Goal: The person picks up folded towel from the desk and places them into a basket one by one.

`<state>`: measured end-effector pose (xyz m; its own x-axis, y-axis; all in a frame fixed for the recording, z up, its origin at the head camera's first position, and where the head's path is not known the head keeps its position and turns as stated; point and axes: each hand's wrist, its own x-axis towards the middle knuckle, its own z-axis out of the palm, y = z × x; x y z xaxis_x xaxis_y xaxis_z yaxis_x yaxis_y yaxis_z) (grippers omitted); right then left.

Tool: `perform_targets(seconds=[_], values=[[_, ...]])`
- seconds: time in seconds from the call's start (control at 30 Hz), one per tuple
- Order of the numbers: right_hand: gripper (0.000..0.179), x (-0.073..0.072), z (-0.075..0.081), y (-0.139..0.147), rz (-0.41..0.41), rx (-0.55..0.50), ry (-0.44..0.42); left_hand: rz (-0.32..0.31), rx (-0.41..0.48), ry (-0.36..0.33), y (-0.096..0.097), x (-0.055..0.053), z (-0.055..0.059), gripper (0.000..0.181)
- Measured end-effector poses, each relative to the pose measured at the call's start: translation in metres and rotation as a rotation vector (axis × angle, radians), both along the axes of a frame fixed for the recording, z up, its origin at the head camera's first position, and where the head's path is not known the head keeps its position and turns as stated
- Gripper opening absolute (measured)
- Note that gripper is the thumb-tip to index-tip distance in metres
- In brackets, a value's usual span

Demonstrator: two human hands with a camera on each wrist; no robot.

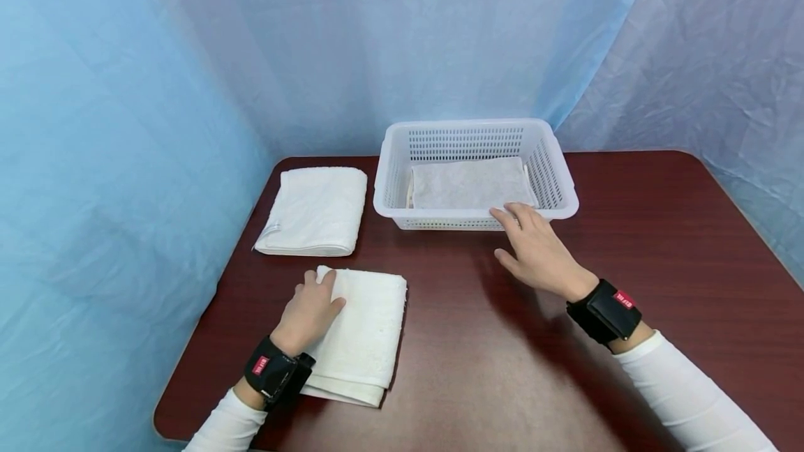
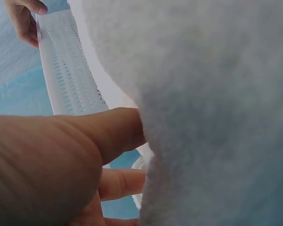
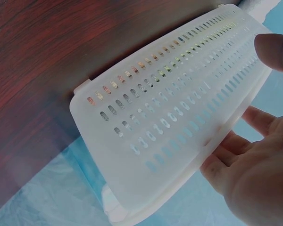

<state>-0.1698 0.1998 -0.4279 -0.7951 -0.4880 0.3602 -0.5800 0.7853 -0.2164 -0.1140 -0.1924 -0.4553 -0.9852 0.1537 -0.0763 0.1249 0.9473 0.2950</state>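
In the head view, my left hand [image 1: 308, 316] rests at the upper left part of a folded white towel [image 1: 367, 330] on the table. Its thumb and fingers lie spread; the left wrist view shows their tips partly hidden by the towel [image 2: 217, 94]. My right hand [image 1: 534, 253] is at the near rim of a white plastic basket [image 1: 386, 166], fingertips reaching over that rim. In the right wrist view the thumb [image 3: 276, 52] stays outside the slotted wall. Inside the basket lies a folded greyish towel [image 1: 471, 183].
Another folded white towel [image 1: 317, 208] lies at the table's back left, left of the basket. The dark reddish-brown table [image 1: 653, 229] has rounded corners. Light blue cloth [image 1: 314, 47] hangs behind it and at both sides.
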Motion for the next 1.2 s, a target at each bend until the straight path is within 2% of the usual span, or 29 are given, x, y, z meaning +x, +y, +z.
perform_targets(seconds=[0.57, 1.2], values=[[0.066, 0.0, 0.001, 0.003, 0.006, 0.004, -0.009, -0.019, 0.022, 0.0, 0.018, -0.003, -0.001, 0.058], [0.065, 0.003, 0.002, 0.002, 0.002, -0.011, -0.048, -0.029, 0.024, 0.003, 0.027, -0.007, -0.002, 0.058]])
